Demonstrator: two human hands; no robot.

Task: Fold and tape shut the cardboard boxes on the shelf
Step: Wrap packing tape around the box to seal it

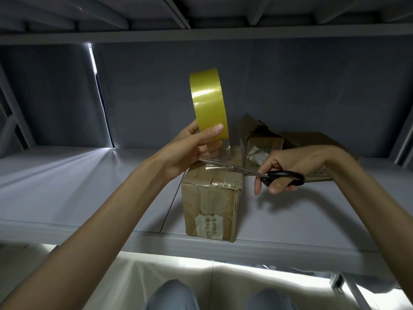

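**Scissors at the tape above the front box**

On the grey shelf (67,198), at its front edge, stands the nearest cardboard box (211,204), flaps folded down, with clear tape across its top seam and a pale label with printed characters on its front face. Just above that box's top, the left hand (194,146) holds a yellow tape roll (209,104) upright, thumb pressed on the roll's outer face and fingers curled round behind it. A clear strip of tape (220,153) runs from the roll down to the box top. To the right of the box, the right hand (288,166) grips black-handled scissors (252,172), fingers curled through the loops; the blades reach left across the strip, just over the box top, and whether they are parted cannot be told. Behind the front box stands a second box (261,142) with its flaps up and open. Right of that one and further back lies a flattened piece of cardboard (312,139). Beyond everything is the shelf's grey back panel (268,86).
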